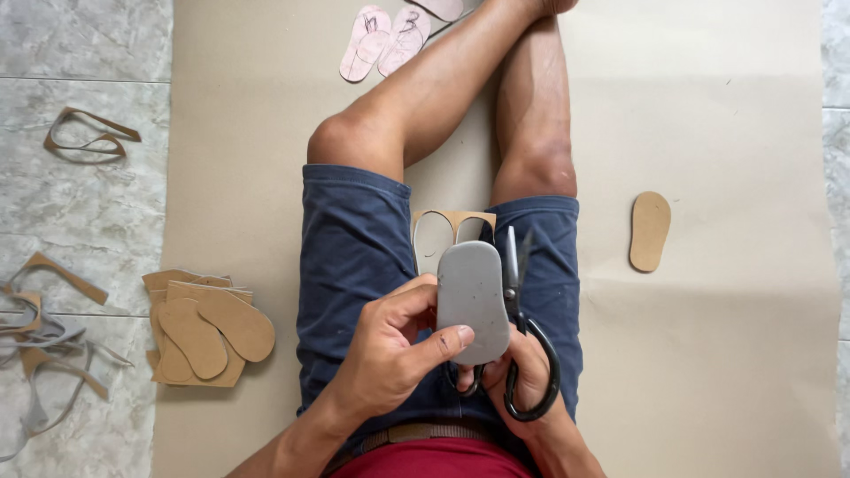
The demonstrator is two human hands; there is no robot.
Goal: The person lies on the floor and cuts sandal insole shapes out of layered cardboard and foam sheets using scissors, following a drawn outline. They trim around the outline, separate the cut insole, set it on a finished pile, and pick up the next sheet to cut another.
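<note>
A grey sole-shaped template [473,299] sits at the centre of the view, held upright over the person's lap, rounded toe end pointing to twelve o'clock. Behind it lies a piece of tan cardboard [453,219] with curved openings already cut out of it, its top edge showing at twelve o'clock from the template. The left hand [390,350], at eight o'clock from the template, is closed around it, thumb pressed across the lower face and fingers curled behind. The right hand [522,376], at five o'clock, is closed through the black loops of a pair of scissors [518,327], whose blades stand slightly parted along the template's right edge, tips toward twelve o'clock. To cut well here, the thumb should keep template and cardboard pinned without slipping, and the blades should hug the grey edge in short bites, the left hand turning the work. Further out, a stack of cut tan soles [204,329] lies at nine o'clock, one single sole [650,231] at two o'clock, pink templates [385,40] at eleven o'clock, and offcut strips [53,345] on the tiles far left.
</note>
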